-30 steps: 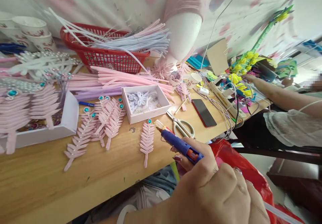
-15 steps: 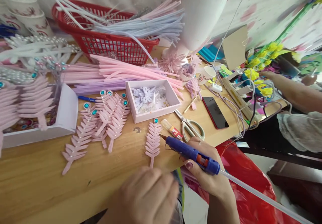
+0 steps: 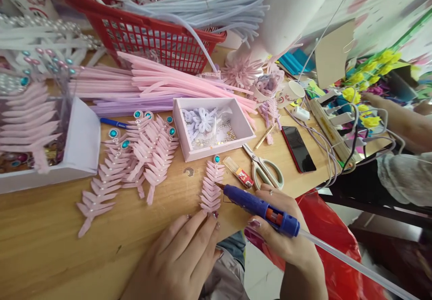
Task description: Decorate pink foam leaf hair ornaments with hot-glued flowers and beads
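Right hand [image 3: 280, 232] grips blue glue gun [image 3: 259, 208], nozzle beside pink feather piece [image 3: 211, 187] near surface edge; left hand [image 3: 184, 255] flat, fingers pinning its stem, risking burn or glue smear.

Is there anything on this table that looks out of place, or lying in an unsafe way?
Mostly it is orderly craft clutter. One thing stands out: the scissors lie right beside the right hand, which holds the glue gun. Also, the phone lies near the table edge, next to tangled cables.
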`<act>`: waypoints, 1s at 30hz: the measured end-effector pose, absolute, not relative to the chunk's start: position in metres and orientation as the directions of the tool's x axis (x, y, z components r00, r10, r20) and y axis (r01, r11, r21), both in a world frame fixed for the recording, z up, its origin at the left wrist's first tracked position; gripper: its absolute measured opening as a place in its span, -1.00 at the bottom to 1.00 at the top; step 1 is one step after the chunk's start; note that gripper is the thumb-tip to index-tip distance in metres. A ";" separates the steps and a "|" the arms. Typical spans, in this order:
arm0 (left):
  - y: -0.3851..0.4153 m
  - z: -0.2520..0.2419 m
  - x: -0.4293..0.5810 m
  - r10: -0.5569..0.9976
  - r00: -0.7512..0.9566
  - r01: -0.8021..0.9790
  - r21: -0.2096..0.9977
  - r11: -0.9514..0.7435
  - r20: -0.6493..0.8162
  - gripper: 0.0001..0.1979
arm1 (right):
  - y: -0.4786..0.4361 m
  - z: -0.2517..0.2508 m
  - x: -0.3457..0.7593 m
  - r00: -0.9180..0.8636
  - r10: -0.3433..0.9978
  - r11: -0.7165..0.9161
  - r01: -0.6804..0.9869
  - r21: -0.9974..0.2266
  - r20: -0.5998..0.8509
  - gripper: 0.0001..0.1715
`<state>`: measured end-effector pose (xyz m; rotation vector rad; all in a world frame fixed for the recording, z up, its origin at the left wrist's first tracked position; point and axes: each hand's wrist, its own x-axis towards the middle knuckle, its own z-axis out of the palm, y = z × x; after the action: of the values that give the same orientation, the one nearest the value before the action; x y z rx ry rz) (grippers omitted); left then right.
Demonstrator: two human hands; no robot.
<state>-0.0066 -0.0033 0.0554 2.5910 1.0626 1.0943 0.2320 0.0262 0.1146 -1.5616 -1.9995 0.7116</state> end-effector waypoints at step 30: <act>0.002 0.055 -0.005 0.655 0.529 0.532 0.390 -0.752 0.539 -0.76 | 0.026 0.117 0.230 -0.224 0.972 0.216 0.699 -0.682 0.078 -0.30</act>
<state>-0.0047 0.0019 0.0553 2.5881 1.0143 1.0264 0.2295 0.0258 0.1173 -1.5392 -1.9965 0.7180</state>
